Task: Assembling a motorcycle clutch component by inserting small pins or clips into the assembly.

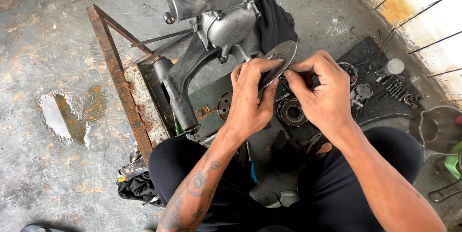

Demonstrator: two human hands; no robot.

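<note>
Concrete floor (48,44), stained, carries an engine (216,15) on a rusty stand (120,78). Above the black mat (380,109), left hand (250,97) and right hand (322,92) pinch a thin metal disc (281,59) by its rim; it looks stiff, light, possibly oily, best gripped at the edges.

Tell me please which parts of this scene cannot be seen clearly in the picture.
- Head view: the lower part of the metal disc is covered by the left hand and the right hand.
- Head view: the engine casing is cut off by the top edge.
- Head view: the small parts on the dark mat are too small to tell apart.
- Head view: the dark bowl runs off the right edge.
</note>
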